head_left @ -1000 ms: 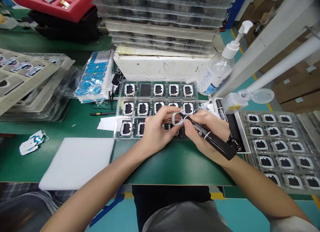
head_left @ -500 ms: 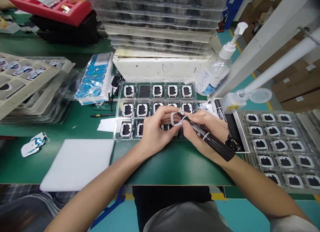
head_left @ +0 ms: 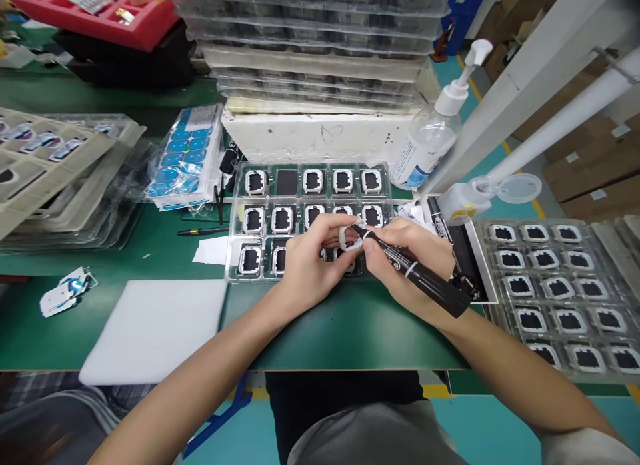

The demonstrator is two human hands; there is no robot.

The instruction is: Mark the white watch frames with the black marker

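Between the thumb and fingers of my left hand (head_left: pixel 313 259) is a small white square frame (head_left: pixel 343 238), tilted on edge. My right hand (head_left: pixel 413 258) grips a black marker pen (head_left: pixel 425 281), its tip against or very close to the frame's upper right side. Both hands are over a clear plastic tray (head_left: pixel 235 215) whose pockets hold similar white frames, such as the white frame (head_left: pixel 256 182) in the far left corner. One pocket in the back row (head_left: pixel 287 182) has no frame in it. My fingers hide several of the nearer pockets.
A tall stack of trays (head_left: pixel 310 25) stands behind on a white block (head_left: pixel 300 138). At right are a pump bottle (head_left: pixel 427 141), a white box with another marker (head_left: pixel 473 258) and more filled trays (head_left: pixel 555 288). A foam sheet (head_left: pixel 155 328) lies at left, near blue-patterned packs (head_left: pixel 185 151).
The hands, frame and marker keep almost the same pose, with the marker's back end slightly lower-left to upper-left shifted. The whole view has shifted a little.
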